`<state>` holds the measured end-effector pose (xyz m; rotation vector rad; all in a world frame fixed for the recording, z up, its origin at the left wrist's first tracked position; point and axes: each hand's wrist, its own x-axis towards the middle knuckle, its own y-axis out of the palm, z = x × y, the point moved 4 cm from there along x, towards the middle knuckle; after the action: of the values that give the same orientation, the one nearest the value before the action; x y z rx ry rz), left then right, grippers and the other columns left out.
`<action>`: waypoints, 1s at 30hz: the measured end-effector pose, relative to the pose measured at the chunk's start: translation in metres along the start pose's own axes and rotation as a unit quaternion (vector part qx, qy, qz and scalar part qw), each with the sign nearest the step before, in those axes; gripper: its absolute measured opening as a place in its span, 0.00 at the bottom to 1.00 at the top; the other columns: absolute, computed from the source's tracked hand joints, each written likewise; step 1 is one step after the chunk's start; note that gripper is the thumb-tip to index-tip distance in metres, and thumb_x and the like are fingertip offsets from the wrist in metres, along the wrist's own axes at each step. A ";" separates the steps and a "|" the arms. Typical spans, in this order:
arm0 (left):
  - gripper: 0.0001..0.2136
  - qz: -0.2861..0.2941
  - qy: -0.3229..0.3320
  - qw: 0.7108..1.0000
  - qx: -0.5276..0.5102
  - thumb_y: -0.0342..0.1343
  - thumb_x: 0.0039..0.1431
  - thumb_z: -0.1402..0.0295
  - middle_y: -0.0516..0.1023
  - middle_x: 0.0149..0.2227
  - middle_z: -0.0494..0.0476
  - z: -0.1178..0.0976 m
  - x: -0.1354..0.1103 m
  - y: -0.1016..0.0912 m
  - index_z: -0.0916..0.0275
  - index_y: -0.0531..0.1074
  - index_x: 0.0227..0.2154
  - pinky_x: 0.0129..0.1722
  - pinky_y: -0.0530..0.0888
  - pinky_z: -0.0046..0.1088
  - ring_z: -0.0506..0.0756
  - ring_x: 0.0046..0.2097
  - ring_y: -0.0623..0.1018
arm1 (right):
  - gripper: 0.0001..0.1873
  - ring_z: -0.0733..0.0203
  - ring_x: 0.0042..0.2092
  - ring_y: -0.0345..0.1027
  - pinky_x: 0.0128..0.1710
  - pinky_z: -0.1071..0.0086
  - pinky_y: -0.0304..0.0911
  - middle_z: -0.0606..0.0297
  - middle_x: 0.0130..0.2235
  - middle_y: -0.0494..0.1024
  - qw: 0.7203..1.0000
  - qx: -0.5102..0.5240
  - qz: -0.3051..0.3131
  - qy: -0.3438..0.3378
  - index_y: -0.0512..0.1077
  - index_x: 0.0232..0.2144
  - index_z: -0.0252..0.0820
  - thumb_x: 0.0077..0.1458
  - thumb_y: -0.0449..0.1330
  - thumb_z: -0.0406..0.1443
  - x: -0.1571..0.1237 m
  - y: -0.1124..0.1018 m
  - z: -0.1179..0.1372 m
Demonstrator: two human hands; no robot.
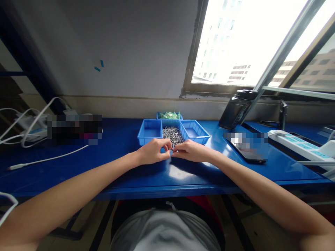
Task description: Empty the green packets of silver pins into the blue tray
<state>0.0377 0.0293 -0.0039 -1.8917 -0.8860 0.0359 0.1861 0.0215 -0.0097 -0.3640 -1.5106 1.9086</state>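
Observation:
My left hand [154, 150] and my right hand [193, 151] meet over the desk, just in front of the middle blue bin [171, 122]. That bin holds a heap of small, thin metal pieces [173, 135], too small to name exactly. Thumb and fingers of the left hand are pinched together. The right fingertips are likewise closed, almost touching the left ones. Something tiny and pale may sit between the fingertips, but I cannot make it out. A left blue bin [149, 142] and a right blue bin [200, 140] flank the heap.
Behind the bins stands another blue bin with green plastic bags [169, 115]. To the right are a black bottle [237, 108], a phone [247, 151] and a white power strip [300, 144]. A white cable [52, 160] lies on the blue desk [117, 181] at left.

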 end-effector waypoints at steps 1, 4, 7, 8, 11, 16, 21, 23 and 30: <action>0.05 0.005 -0.007 1.000 0.004 0.51 0.52 0.72 0.74 0.31 0.52 0.000 0.000 0.000 0.64 0.69 0.32 0.30 0.68 0.23 0.50 0.33 0.74 | 0.16 0.70 0.21 0.57 0.23 0.76 0.50 0.67 0.20 0.70 1.000 0.003 -0.003 0.003 0.73 0.32 0.37 0.58 0.52 0.42 0.000 -0.001 0.000; 0.05 0.030 -0.004 0.999 0.025 0.50 0.54 0.71 0.73 0.29 0.51 0.001 0.000 0.002 0.64 0.70 0.32 0.30 0.68 0.22 0.49 0.31 0.72 | 0.15 0.70 0.21 0.58 0.23 0.76 0.51 0.67 0.20 0.70 1.000 0.012 -0.009 0.009 0.73 0.33 0.37 0.59 0.51 0.41 0.000 -0.002 0.001; 0.06 0.043 0.010 0.998 0.040 0.50 0.55 0.71 0.74 0.30 0.52 0.003 0.001 0.004 0.64 0.72 0.33 0.31 0.68 0.22 0.49 0.31 0.72 | 0.13 0.69 0.23 0.61 0.24 0.76 0.52 0.66 0.22 0.72 1.000 0.015 -0.007 0.005 0.72 0.32 0.37 0.59 0.51 0.38 0.000 -0.003 0.001; 0.07 0.043 0.012 0.998 0.042 0.50 0.56 0.71 0.74 0.31 0.52 0.004 0.001 0.004 0.64 0.72 0.34 0.32 0.68 0.22 0.49 0.31 0.72 | 0.12 0.69 0.23 0.61 0.25 0.76 0.52 0.66 0.23 0.72 1.000 0.014 -0.006 0.004 0.72 0.32 0.37 0.59 0.51 0.37 0.000 -0.002 0.001; 0.07 0.042 0.019 0.998 0.045 0.50 0.56 0.72 0.75 0.32 0.53 0.005 0.002 0.005 0.64 0.72 0.35 0.33 0.68 0.22 0.49 0.33 0.72 | 0.10 0.69 0.22 0.61 0.25 0.76 0.52 0.67 0.22 0.72 1.000 0.005 -0.012 0.013 0.72 0.33 0.38 0.58 0.51 0.36 0.000 -0.003 0.000; 0.07 0.045 0.025 0.997 0.060 0.50 0.57 0.70 0.75 0.33 0.53 0.004 0.001 0.004 0.64 0.72 0.35 0.34 0.67 0.22 0.50 0.33 0.72 | 0.10 0.69 0.22 0.61 0.24 0.76 0.51 0.67 0.23 0.72 1.000 0.002 -0.013 0.014 0.71 0.34 0.38 0.58 0.52 0.36 0.000 -0.002 -0.001; 0.07 0.048 0.001 0.997 0.062 0.52 0.56 0.67 0.74 0.31 0.52 0.005 0.002 -0.001 0.64 0.72 0.33 0.31 0.67 0.22 0.49 0.31 0.71 | 0.10 0.69 0.23 0.61 0.25 0.76 0.52 0.67 0.22 0.72 0.999 0.007 -0.029 0.024 0.71 0.34 0.38 0.58 0.51 0.36 0.000 -0.006 -0.003; 0.07 0.040 -0.009 0.998 0.056 0.51 0.56 0.68 0.74 0.30 0.52 0.006 0.002 -0.004 0.64 0.72 0.32 0.30 0.67 0.22 0.49 0.30 0.71 | 0.10 0.69 0.23 0.61 0.25 0.76 0.52 0.67 0.22 0.71 0.999 0.010 -0.035 0.030 0.71 0.34 0.38 0.58 0.52 0.36 0.000 -0.007 -0.005; 0.07 -0.001 0.004 1.000 0.021 0.52 0.56 0.69 0.75 0.32 0.52 0.003 0.002 -0.002 0.63 0.72 0.35 0.31 0.68 0.22 0.48 0.30 0.72 | 0.10 0.69 0.23 0.62 0.25 0.77 0.55 0.67 0.24 0.73 0.999 0.043 -0.005 0.018 0.72 0.34 0.38 0.57 0.53 0.36 0.000 -0.001 -0.004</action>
<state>0.0367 0.0329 -0.0032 -1.8499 -0.8759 0.0465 0.1886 0.0247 -0.0096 -0.3484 -1.3991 1.9418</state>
